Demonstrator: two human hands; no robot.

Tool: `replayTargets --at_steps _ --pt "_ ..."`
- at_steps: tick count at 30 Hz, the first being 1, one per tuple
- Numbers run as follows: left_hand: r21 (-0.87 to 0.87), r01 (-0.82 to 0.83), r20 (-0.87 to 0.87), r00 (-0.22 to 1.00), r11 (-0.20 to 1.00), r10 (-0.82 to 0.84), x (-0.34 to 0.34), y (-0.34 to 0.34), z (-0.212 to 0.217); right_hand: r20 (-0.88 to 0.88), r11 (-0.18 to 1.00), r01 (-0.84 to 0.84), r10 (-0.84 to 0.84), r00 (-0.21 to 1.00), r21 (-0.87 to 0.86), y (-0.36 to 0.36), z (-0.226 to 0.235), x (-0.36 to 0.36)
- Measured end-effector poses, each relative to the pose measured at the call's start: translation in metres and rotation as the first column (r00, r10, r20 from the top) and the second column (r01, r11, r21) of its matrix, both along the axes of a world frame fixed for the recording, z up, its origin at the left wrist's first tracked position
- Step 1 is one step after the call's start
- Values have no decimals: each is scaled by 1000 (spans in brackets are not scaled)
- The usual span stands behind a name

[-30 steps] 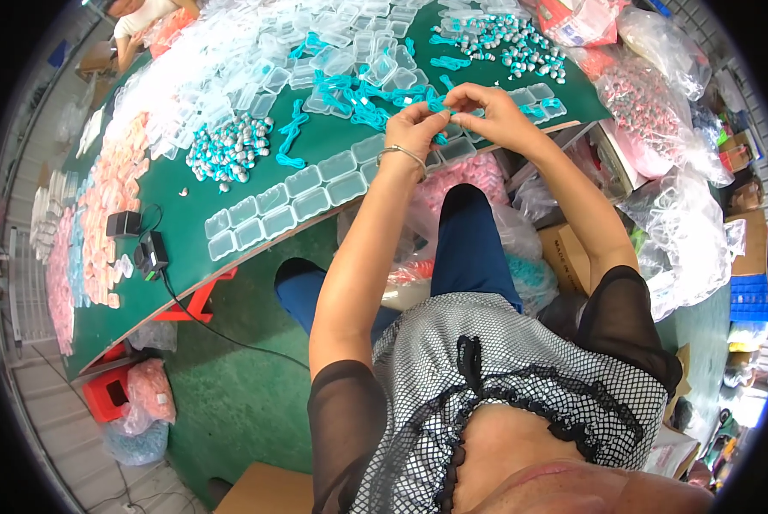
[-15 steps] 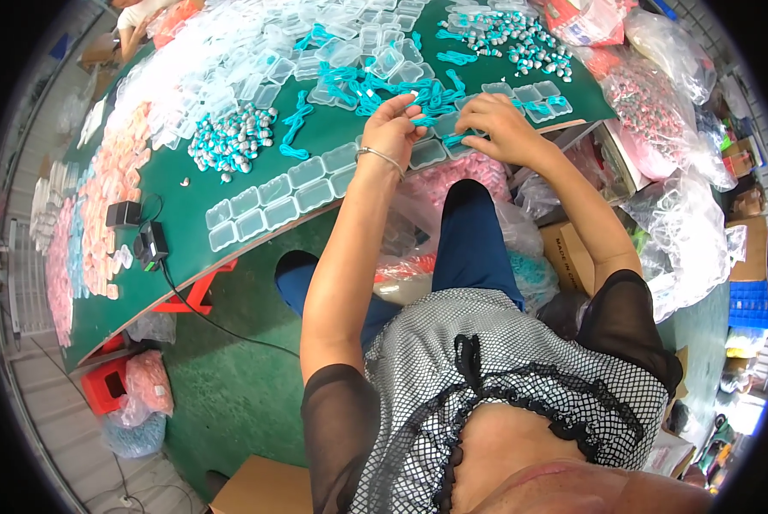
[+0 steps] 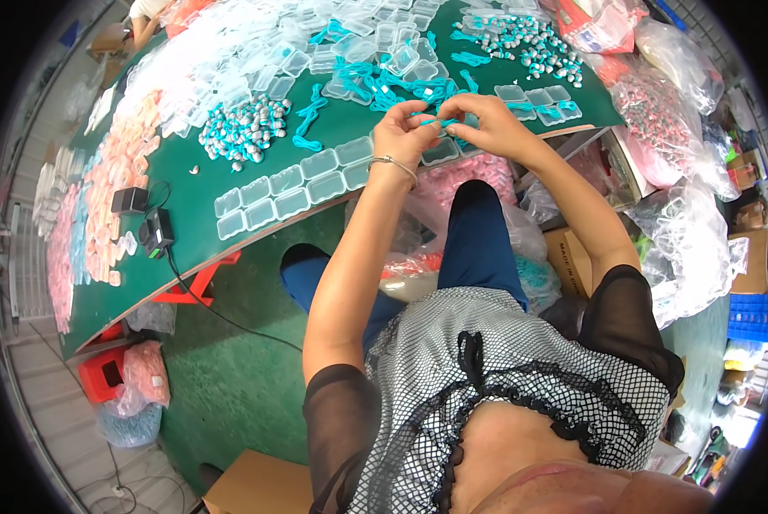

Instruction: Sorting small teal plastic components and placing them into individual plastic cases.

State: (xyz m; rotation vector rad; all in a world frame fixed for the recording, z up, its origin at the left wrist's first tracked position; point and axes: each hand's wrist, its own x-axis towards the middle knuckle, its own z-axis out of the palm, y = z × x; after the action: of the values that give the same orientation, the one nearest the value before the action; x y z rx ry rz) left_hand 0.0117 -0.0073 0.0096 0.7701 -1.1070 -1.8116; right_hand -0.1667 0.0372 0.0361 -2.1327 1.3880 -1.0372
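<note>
Between my two hands, above the near edge of the table, is a turquoise cord (image 3: 446, 122). My left hand (image 3: 404, 133) pinches one end with thumb and fingers. Close against it, my right hand (image 3: 484, 125) has its fingers closed on the same cord. Under and beside the hands runs a double row of clear plastic boxes (image 3: 291, 202), partly hidden by them. Small clear boxes (image 3: 538, 98) to the right have turquoise cord in them. Just beyond my hands lies a heap of turquoise cord bundles (image 3: 375, 84).
A large heap of clear plastic boxes (image 3: 230, 73) covers the far table. Turquoise-and-grey beads are piled at left (image 3: 243, 130) and far right (image 3: 547, 56). Peach pieces (image 3: 110, 206) and a small black device (image 3: 155, 233) with a cable lie at the left. Plastic bags (image 3: 658, 111) crowd the right.
My right hand has moved left and up to meet my left hand, and the fingers of both now close together on the cord. The whole view has shifted slightly.
</note>
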Motion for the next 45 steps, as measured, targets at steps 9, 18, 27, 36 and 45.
replayTargets --at_steps 9,18,27,36,45 --pt "-335 -164 181 955 928 234 35 -30 -9 -409 990 -60 4 913 -124 4 -12 6" --pt "-800 343 588 610 492 531 -10 -53 1 -467 963 -122 -6 884 -241 4 -17 9" --pt "-588 756 749 377 287 545 -45 -72 16 -419 956 -89 -37 907 -278 11 -13 8" --pt "-560 819 750 440 120 494 -46 -91 10 -145 966 140 -174 974 -216 -3 -15 -31" --pt "-752 643 631 636 147 444 -38 -103 1 -224 942 229 -285 932 -245 -27 -19 -51"
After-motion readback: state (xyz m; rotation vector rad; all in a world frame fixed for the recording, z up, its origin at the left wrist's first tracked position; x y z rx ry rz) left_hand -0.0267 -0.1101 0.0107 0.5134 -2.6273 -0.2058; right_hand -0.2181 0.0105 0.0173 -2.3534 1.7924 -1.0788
